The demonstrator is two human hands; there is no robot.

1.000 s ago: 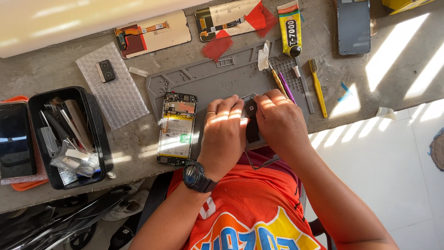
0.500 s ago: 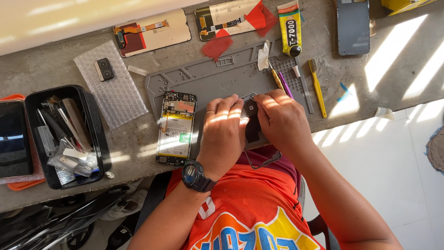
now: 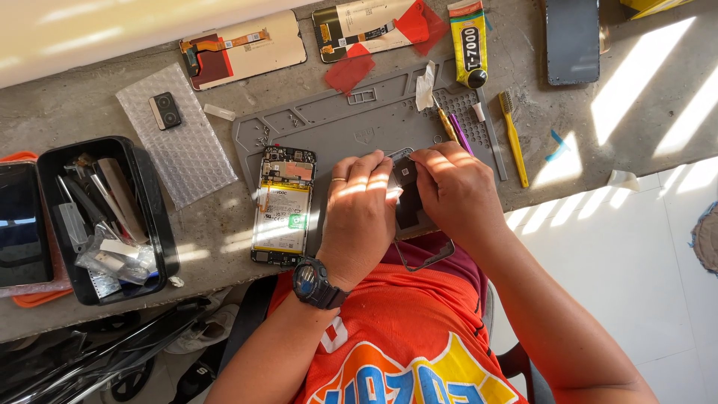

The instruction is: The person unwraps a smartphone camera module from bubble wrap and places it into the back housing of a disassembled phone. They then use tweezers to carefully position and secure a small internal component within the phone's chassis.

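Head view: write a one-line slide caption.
Both hands, left and right, grip a dark phone cover over a grey repair mat, beside an opened phone.

Black tool tray, bubble wrap, glue tube, yellow brush

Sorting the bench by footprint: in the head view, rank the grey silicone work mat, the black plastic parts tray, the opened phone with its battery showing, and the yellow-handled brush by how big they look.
1. Grey silicone work mat
2. Black plastic parts tray
3. Opened phone
4. Yellow-handled brush

All lie on the same bench, so nearness hardly skews this.
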